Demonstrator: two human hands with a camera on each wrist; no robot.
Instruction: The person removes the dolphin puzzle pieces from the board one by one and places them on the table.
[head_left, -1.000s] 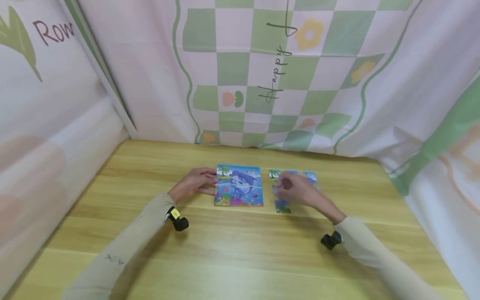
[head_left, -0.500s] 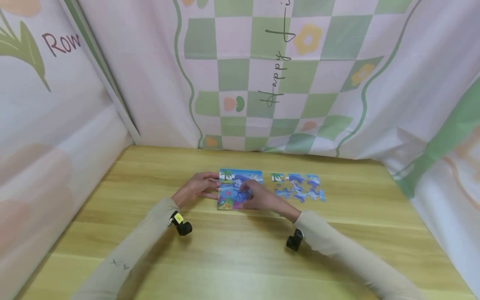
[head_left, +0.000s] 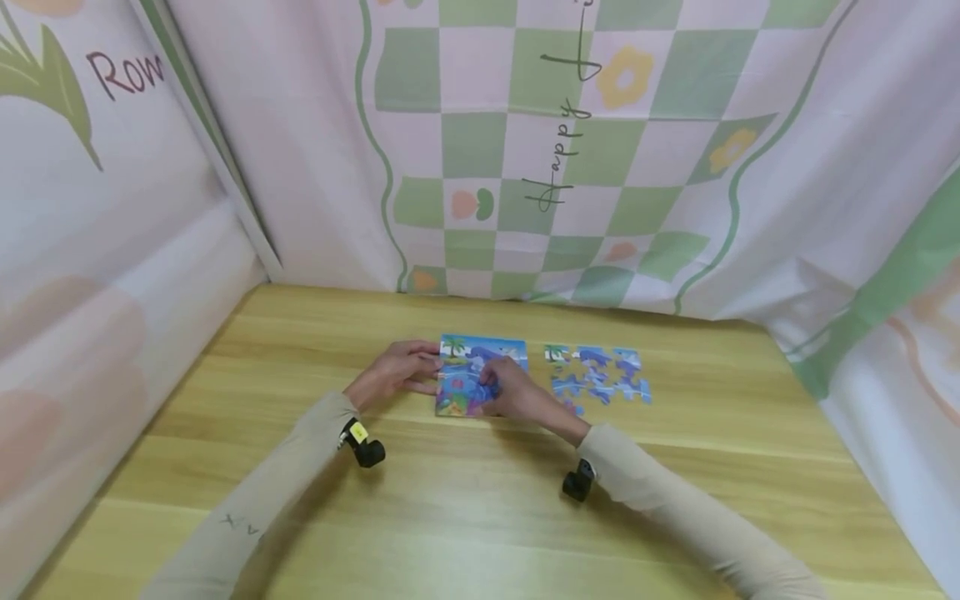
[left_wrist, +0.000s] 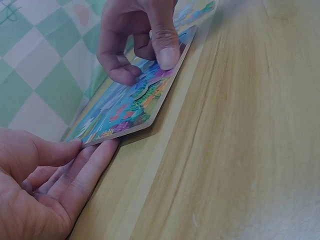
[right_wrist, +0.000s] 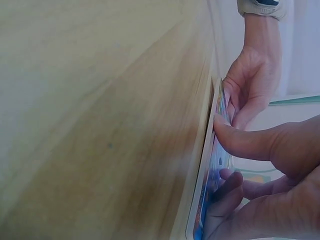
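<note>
A thin puzzle board [head_left: 453, 404] with a printed dolphin-and-sea picture lies on the wooden table. My left hand [head_left: 396, 368] grips its left edge, thumb [left_wrist: 65, 151] on top and fingers underneath, and in the left wrist view that corner is tipped up off the table. Over the board's lower middle, my right hand [head_left: 513, 390] pinches a puzzle piece [left_wrist: 154, 80] between thumb and curled fingers. The piece's curved edge stands slightly above the picture, and the right hand covers much of it. In the right wrist view, the right thumb [right_wrist: 237, 140] presses near the board's front edge.
To the right of the board, several loose puzzle pieces [head_left: 596, 375] lie in rough rows with gaps between them; the right hand and wrist partly hide the lowest one. A checked curtain [head_left: 540, 158] hangs behind the wooden table [head_left: 450, 517].
My right hand has moved left from the loose pieces onto the board, uncovering most of those pieces, and has stayed there for the last half second. The left hand keeps its grip.
</note>
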